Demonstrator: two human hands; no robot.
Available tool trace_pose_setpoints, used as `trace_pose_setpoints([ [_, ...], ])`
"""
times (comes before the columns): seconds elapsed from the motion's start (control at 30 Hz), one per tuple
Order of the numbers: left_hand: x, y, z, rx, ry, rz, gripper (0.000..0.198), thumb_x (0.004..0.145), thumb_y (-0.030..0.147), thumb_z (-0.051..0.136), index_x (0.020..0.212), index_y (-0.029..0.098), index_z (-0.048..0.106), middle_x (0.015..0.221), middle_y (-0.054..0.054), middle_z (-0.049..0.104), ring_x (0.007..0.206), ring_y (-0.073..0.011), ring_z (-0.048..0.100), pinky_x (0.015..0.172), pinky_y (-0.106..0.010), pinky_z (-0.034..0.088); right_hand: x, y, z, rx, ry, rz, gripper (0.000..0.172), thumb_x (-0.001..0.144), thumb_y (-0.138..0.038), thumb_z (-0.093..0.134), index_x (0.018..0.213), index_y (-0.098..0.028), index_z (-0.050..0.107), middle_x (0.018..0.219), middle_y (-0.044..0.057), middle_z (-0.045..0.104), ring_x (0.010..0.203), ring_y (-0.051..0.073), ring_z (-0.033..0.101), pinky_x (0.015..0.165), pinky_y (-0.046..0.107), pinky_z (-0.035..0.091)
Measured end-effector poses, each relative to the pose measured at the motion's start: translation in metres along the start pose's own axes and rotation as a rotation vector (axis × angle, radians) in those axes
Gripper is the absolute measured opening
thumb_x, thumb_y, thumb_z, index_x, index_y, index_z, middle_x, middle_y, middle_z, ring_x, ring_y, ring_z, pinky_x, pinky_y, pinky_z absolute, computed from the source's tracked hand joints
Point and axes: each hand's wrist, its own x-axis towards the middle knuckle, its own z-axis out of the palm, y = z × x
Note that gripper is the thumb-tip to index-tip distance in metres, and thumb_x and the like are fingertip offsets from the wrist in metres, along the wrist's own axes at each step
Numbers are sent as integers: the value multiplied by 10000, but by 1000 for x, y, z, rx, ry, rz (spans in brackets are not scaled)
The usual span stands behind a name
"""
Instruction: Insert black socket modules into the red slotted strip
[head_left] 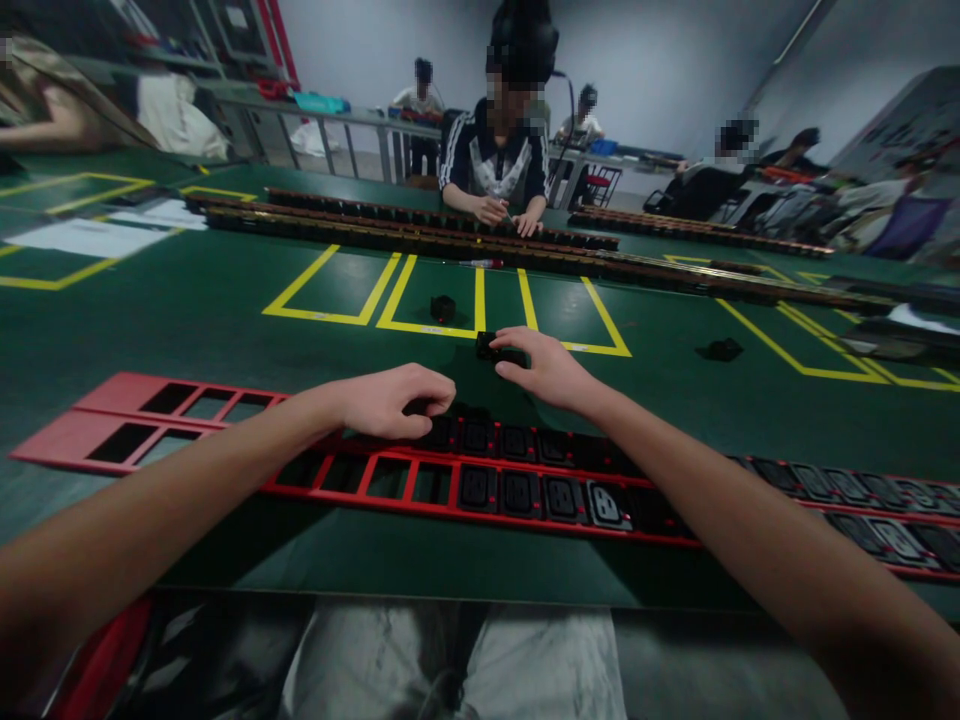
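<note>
A long red frame (435, 507) with two rows of square openings lies along the near side of the green table. Black sockets (517, 493) fill many openings from the middle rightward; several openings at the left have none. Over the upper row is my left hand (399, 402), its fingers curled and closed beside the leftmost socket of that row; what they hold, if anything, is hidden. Beyond the frame, my right hand (541, 368) has its thumb and fingers apart, the fingertips at a loose black socket (486, 345) on the table.
Another loose black piece (443, 309) stands inside the yellow tape marks (431, 328), and one (724, 349) lies at the right. Long dark strips (450, 240) cross the table's far part. A person (499, 165) works opposite; papers (97, 238) lie at the left.
</note>
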Motion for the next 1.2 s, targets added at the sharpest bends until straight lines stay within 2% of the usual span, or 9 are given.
trace_pose_setpoints([
  [0.07, 0, 0, 1, 23, -9, -12, 112, 728, 154, 502, 712, 186, 396, 714, 30, 430, 655, -120, 379, 627, -264, 306, 0, 1, 0, 1, 1, -7, 293, 862, -216, 641, 1150, -183, 688, 1277, 107, 659, 1224, 261, 593, 1097, 476, 431],
  [0.2, 1, -2, 1, 44, 5, -67, 119, 818, 208, 491, 717, 179, 436, 680, 32, 445, 636, -115, 405, 614, -252, 308, 0, 1, 0, 2, 12, -17, 290, 861, -224, 644, 1145, -183, 687, 1282, 109, 656, 1220, 263, 594, 1092, 475, 436],
  [0.43, 1, -9, 3, 77, 51, -174, 321, 936, 411, 466, 732, 168, 519, 601, 44, 448, 554, -97, 404, 553, -238, 274, 0, 1, 0, -2, 0, -4, 288, 866, -220, 635, 1147, -184, 688, 1279, 112, 656, 1225, 260, 592, 1092, 466, 441],
  [0.7, 3, -6, 3, 68, 138, -235, 360, 920, 442, 489, 684, 172, 509, 548, 57, 423, 518, -86, 372, 529, -226, 254, 0, 0, 0, -1, 6, -2, 292, 860, -218, 641, 1148, -195, 688, 1276, 101, 662, 1221, 260, 595, 1088, 474, 440],
  [0.97, 5, -2, 3, 42, 148, -303, 359, 877, 470, 551, 687, 166, 548, 547, 51, 458, 510, -90, 390, 517, -221, 253, -1, -2, -1, 1, 4, 5, 271, 863, -219, 638, 1129, -209, 689, 1278, 91, 662, 1208, 257, 601, 1088, 479, 440],
  [1.13, 9, 2, 7, 156, 119, -347, 338, 899, 449, 543, 699, 177, 543, 537, 46, 452, 495, -96, 383, 507, -235, 237, 0, 0, 1, 9, 16, -2, 260, 859, -221, 630, 1111, -200, 689, 1245, 93, 670, 1178, 245, 607, 1054, 437, 456],
  [1.2, 10, 2, 9, 234, 99, -363, 340, 919, 440, 522, 695, 184, 536, 521, 43, 432, 473, -100, 366, 498, -253, 215, 1, -1, -2, 11, 42, -9, 214, 861, -222, 613, 1055, -186, 694, 1165, 96, 692, 1101, 235, 632, 991, 403, 481],
])
